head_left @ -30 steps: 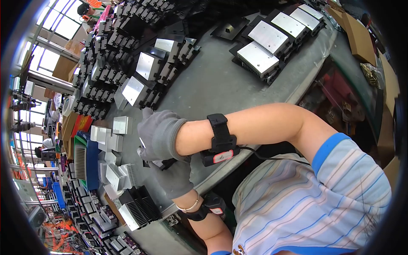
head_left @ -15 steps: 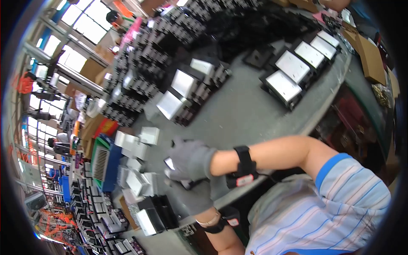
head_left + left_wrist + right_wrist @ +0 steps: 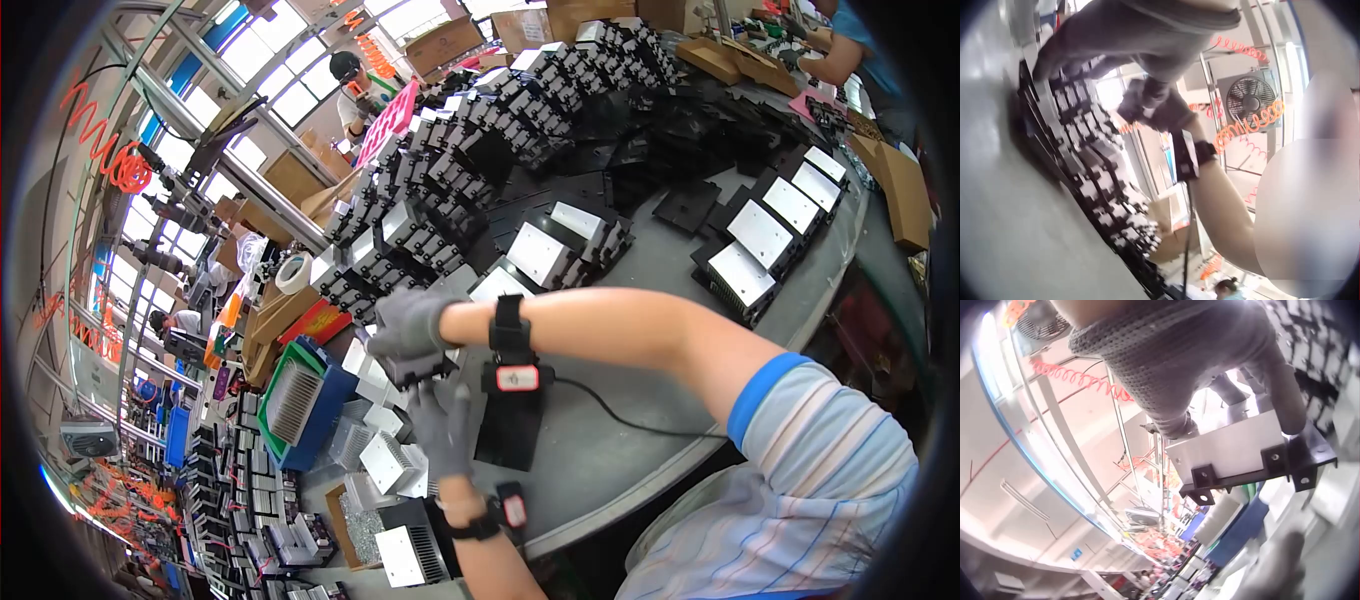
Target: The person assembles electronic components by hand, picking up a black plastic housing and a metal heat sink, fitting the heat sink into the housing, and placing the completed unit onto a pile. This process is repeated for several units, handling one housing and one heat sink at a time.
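Note:
In the head view my gloved right hand [image 3: 410,325] holds a silver metal box with black mounting tabs [image 3: 1229,450] above the table. The right wrist view shows the thumb and fingers on opposite sides of this box, with the tabbed black edge facing down. My gloved left hand [image 3: 442,430] is just below it, fingers pointing up toward the box; in the right wrist view it is blurred and apart from it. A flat black plate [image 3: 508,432] lies on the table beside the left hand. Finned silver heat sinks [image 3: 390,462] stand on its other side.
Stacked metal boxes with black tabs [image 3: 480,140] fill the far side. A row of silver-topped units [image 3: 760,235] stands at the right. A blue and green bin [image 3: 325,415] is at the left, near a black finned block [image 3: 415,550]. Other people [image 3: 350,90] work farther off.
My hands were close together low over the table; the right has lifted with the metal box and the left has come apart from it. The head view has shifted, revealing the black plate.

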The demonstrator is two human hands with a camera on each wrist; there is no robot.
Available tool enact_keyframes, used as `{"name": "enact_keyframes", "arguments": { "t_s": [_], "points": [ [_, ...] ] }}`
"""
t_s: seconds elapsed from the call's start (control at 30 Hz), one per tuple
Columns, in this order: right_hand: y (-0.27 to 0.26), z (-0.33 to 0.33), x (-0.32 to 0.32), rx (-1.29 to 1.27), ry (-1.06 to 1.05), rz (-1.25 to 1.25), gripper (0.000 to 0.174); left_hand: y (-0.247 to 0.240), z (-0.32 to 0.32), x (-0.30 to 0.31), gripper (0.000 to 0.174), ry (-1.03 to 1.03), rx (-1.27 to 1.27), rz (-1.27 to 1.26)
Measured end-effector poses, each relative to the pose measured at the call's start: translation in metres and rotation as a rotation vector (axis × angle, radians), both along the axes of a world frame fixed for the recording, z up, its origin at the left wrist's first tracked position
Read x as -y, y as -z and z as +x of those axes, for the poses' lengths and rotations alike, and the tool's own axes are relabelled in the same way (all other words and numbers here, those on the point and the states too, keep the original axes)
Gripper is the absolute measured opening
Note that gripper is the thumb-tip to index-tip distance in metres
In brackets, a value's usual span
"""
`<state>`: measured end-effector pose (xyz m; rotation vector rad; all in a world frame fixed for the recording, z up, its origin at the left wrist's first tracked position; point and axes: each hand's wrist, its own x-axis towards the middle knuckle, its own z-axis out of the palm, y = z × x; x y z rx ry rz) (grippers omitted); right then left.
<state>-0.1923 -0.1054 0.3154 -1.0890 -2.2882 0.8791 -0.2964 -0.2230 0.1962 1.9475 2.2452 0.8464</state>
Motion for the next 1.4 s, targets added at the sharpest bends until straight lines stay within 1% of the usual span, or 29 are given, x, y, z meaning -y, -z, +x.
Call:
{"name": "enact_keyframes", "arguments": {
  "t_s": [0.03, 0.07, 0.1, 0.17, 0.2, 0.23, 0.27, 0.3, 0.33, 0.37, 0.43, 0.47, 0.53, 0.63, 0.7, 0.73, 0.77, 0.83, 0.87, 0.93, 0.97, 1.03, 1.17, 1.23, 1.27, 1.3, 1.33, 1.37, 1.4],
  "points": [
    [0.008, -0.007, -0.003, -0.061, -0.026, 0.000, 0.054, -0.039, 0.008, -0.022, 0.053, -0.089, 0.057, -0.321],
    [0.017, -0.006, -0.009, -0.154, -0.001, -0.001, 0.054, 0.012, -0.037, -0.072, 0.050, 0.082, -0.632, -0.634],
    [0.018, 0.005, -0.008, -0.247, 0.026, 0.000, 0.055, 0.040, -0.049, -0.103, 0.050, 0.082, -0.630, -0.626],
    [0.022, 0.029, -0.007, -0.493, 0.073, 0.032, 0.057, 0.076, -0.064, -0.166, 0.053, 0.284, -0.233, -0.402],
    [0.028, 0.046, -0.003, -0.542, -0.034, 0.167, 0.058, 0.082, -0.066, -0.197, 0.055, 0.387, -0.042, -0.283],
    [0.014, 0.065, 0.014, -0.415, -0.005, -0.058, 0.052, 0.086, -0.067, -0.224, 0.056, 0.494, 0.144, -0.170],
    [0.015, 0.083, 0.023, -0.408, -0.132, 0.177, 0.053, 0.091, -0.066, -0.246, 0.058, 0.598, 0.336, -0.064],
    [0.032, 0.093, 0.029, -0.422, -0.190, 0.504, 0.055, 0.093, -0.059, -0.267, 0.068, 0.699, 0.046, -0.003],
    [0.035, 0.099, 0.032, -0.465, -0.168, 0.127, 0.056, 0.068, -0.036, -0.256, 0.072, 0.579, -0.253, -0.080],
    [0.034, 0.106, 0.036, -0.294, -0.184, 0.051, 0.058, 0.032, -0.013, -0.230, 0.077, 0.449, -0.549, -0.160],
    [0.038, 0.104, 0.039, -0.100, -0.065, -0.222, 0.058, 0.005, 0.000, -0.216, 0.086, 0.369, -0.418, -0.336],
    [0.042, 0.100, 0.041, -0.106, -0.061, -0.239, 0.058, 0.000, -0.001, -0.213, 0.088, 0.328, -0.407, -0.393],
    [0.047, 0.092, 0.041, 0.019, -0.063, -0.169, 0.057, -0.003, -0.009, -0.202, 0.091, 0.263, -0.427, -0.441],
    [0.049, 0.062, 0.047, 0.133, 0.066, -0.025, 0.049, 0.005, -0.043, -0.184, 0.096, 0.202, -0.328, -0.467],
    [0.055, 0.049, 0.049, 0.172, 0.014, -0.002, 0.046, -0.002, -0.039, -0.178, 0.099, 0.084, -0.381, -0.576],
    [0.057, 0.045, 0.047, 0.212, -0.009, -0.012, 0.053, -0.003, -0.038, -0.174, 0.098, 0.010, -0.388, -0.571],
    [0.064, 0.044, 0.049, 0.208, -0.021, -0.028, 0.053, -0.007, -0.037, -0.169, 0.095, -0.033, -0.366, -0.608],
    [0.062, 0.047, 0.048, 0.318, 0.083, 0.117, 0.051, -0.008, -0.039, -0.160, 0.097, -0.095, -0.338, -0.625],
    [0.060, 0.051, 0.049, 0.402, 0.083, 0.060, 0.048, -0.008, -0.036, -0.154, 0.097, -0.101, -0.334, -0.628],
    [0.066, 0.058, 0.046, 0.360, 0.117, 0.066, 0.046, -0.013, -0.023, -0.136, 0.103, -0.250, -0.329, -0.685],
    [0.067, 0.061, 0.045, 0.313, 0.165, 0.073, 0.045, -0.013, -0.021, -0.132, 0.103, -0.258, -0.332, -0.683],
    [0.060, 0.070, 0.043, 0.330, 0.126, 0.066, 0.043, -0.015, -0.020, -0.126, 0.106, -0.206, -0.451, -0.786],
    [0.052, 0.086, 0.032, 0.336, 0.016, -0.003, 0.049, -0.007, -0.009, -0.114, 0.105, -0.188, -0.430, -0.729],
    [0.040, 0.096, 0.024, 0.272, -0.138, -0.152, 0.050, -0.019, 0.003, -0.101, 0.103, -0.188, -0.431, -0.720],
    [0.029, 0.104, 0.014, 0.186, -0.289, -0.212, 0.053, -0.024, 0.006, -0.096, 0.101, -0.131, -0.447, -0.742],
    [0.014, 0.108, 0.011, 0.078, -0.306, -0.224, 0.054, -0.028, 0.005, -0.093, 0.099, -0.074, -0.459, -0.765],
    [0.006, 0.104, 0.001, -0.053, -0.398, -0.009, 0.050, -0.028, 0.003, -0.094, 0.099, -0.079, -0.452, -0.764],
    [-0.005, 0.090, -0.008, -0.092, -0.276, -0.080, 0.045, -0.026, 0.004, -0.095, 0.097, -0.035, -0.433, -0.789],
    [0.021, 0.052, -0.044, 0.075, -0.401, 0.558, 0.042, -0.021, 0.007, -0.095, 0.096, 0.017, -0.420, -0.825]
  ]
}}
